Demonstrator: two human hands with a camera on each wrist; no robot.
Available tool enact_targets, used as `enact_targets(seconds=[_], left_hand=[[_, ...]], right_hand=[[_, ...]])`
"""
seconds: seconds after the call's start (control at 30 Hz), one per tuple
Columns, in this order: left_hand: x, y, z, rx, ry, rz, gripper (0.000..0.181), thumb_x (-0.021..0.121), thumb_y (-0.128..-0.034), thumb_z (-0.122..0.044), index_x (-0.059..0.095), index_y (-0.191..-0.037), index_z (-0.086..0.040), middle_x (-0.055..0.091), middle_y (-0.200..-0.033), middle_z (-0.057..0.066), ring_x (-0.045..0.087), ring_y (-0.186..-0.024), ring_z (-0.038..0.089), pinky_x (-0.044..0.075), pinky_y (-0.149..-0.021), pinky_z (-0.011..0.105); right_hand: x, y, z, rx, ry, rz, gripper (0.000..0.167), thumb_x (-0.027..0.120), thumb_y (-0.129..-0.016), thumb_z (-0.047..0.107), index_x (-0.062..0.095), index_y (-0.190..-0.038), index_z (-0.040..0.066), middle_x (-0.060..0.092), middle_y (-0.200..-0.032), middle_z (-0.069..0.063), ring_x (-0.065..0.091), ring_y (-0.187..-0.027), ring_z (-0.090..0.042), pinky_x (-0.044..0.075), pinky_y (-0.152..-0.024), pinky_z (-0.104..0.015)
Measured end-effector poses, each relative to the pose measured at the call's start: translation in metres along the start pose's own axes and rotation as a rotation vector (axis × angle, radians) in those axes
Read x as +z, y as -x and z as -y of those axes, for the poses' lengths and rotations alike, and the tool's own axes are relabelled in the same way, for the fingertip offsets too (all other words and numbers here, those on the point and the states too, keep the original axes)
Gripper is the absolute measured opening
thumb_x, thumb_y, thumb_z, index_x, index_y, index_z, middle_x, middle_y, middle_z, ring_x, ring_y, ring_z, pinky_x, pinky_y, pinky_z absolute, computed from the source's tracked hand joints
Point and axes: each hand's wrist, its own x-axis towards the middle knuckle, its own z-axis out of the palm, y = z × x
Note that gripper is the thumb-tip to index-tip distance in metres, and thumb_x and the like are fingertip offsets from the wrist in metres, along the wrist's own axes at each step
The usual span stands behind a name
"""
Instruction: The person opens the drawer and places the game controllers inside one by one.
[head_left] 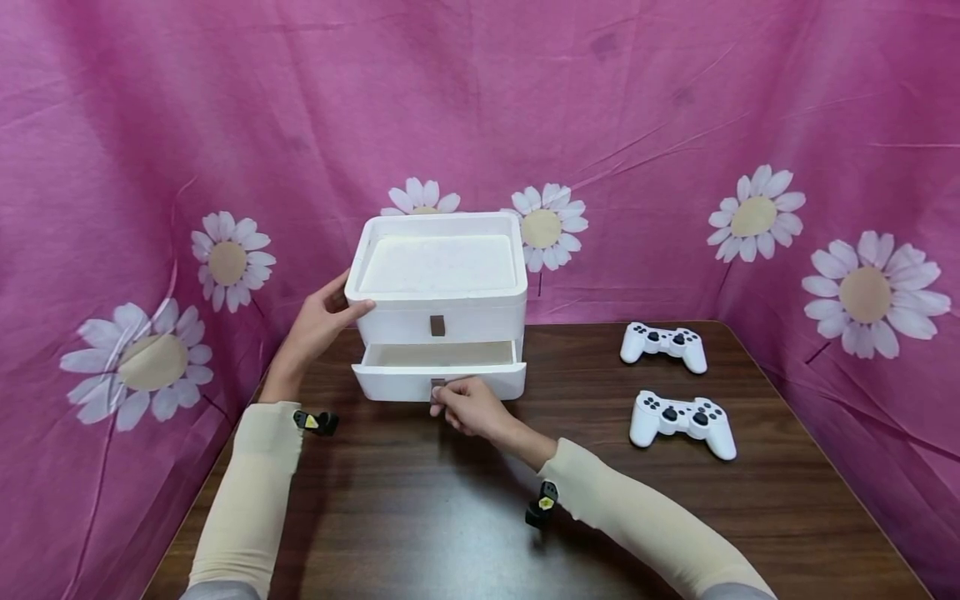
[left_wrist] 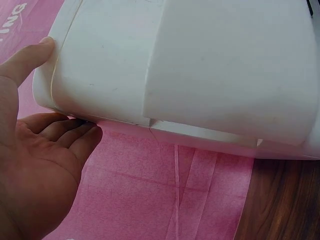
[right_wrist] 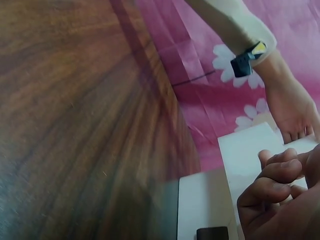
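Note:
A white drawer unit (head_left: 491, 321) with a shallow tray top stands on the table. Below its upper drawer, another drawer (head_left: 390, 383) is pulled out, and what shows of its inside is bare. My right hand (head_left: 472, 408) pinches the small brown pull tab (head_left: 437, 383) at that drawer's front, partly covering it. Curled fingers (right_wrist: 272, 187) show in the right wrist view, with the contact hidden. My left hand (head_left: 307, 329) grips the unit's left side: the thumb (left_wrist: 37, 54) presses the front near the top, the other fingers lie against the side.
Two white game controllers (head_left: 663, 346) (head_left: 682, 423) lie on the right of the brown wooden table (head_left: 420, 517). A pink cloth with daisies hangs behind and at both sides. Another dark tab (right_wrist: 212, 233) shows on a lower white panel in the right wrist view.

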Motion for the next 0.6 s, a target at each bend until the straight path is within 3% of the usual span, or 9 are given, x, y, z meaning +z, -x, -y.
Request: enact_targets(seconds=[0.4,0.6], left_hand=[[0.0,-0.002,0.003,0.013,0.02,0.003,0.085,0.077,-0.0994,-0.037,0.032,-0.169,-0.022,0.047,-0.166,0.01,0.052,-0.145,0.03,0.051,-0.09,0.011],[0.0,-0.002,0.003,0.006,0.001,0.004,0.085,0.077,-0.0994,-0.04,0.031,-0.17,-0.023,0.046,-0.167,0.01,0.052,-0.145,0.029,0.052,-0.093,0.016]], right_hand=[[0.008,0.02,-0.002,0.009,0.013,0.035,0.034,0.06,-0.108,0.025,0.077,-0.091,0.0,0.063,-0.064,0.004,0.04,-0.047,-0.005,0.029,-0.042,-0.019],[0.01,0.027,-0.002,0.015,0.011,0.045,0.035,0.061,-0.108,0.026,0.078,-0.092,0.001,0.063,-0.063,0.003,0.04,-0.047,-0.005,0.03,-0.042,-0.019]])
